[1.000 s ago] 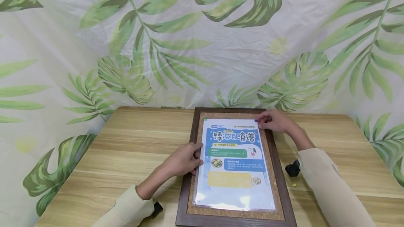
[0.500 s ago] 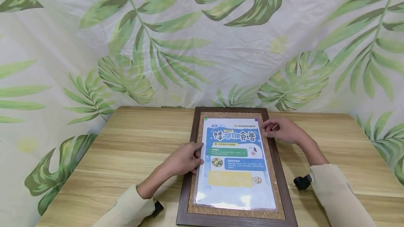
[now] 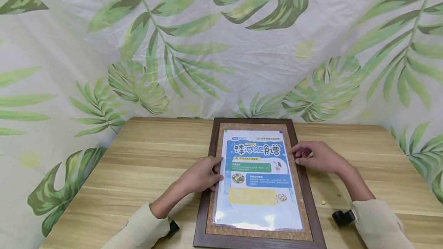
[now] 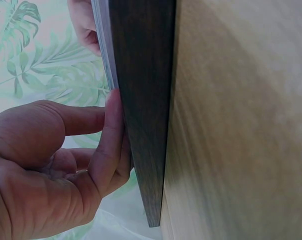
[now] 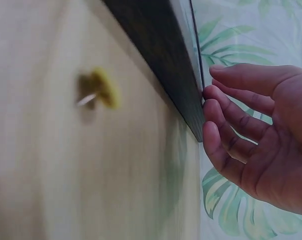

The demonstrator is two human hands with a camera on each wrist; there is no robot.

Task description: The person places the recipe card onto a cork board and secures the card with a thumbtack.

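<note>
A printed poster (image 3: 257, 218) in a clear sleeve lies on a cork board (image 3: 304, 233) with a dark wooden frame (image 3: 204, 210). A green pushpin (image 3: 225, 130) sits at its upper left corner and a purple pushpin (image 3: 281, 131) at its upper right. My left hand (image 3: 202, 173) rests with its fingertips at the poster's left edge, over the frame. Beside the frame's right side, my right hand (image 3: 318, 156) has loosely bent fingers and holds nothing; its fingertips are close to the frame in the right wrist view. A yellow thumbtack (image 5: 106, 89) lies on the table, its metal point showing.
The wooden table (image 3: 149, 141) runs back to a leaf-printed curtain (image 3: 194, 68). Black wrist devices show under both cuffs, the left one (image 3: 173, 228) and the right one (image 3: 343, 217). Light glares off the lower part of the poster.
My right hand has left the purple pushpin and drawn back down the frame's right side. The yellow thumbtack, hidden half a second ago, shows again. My left hand stays in place.
</note>
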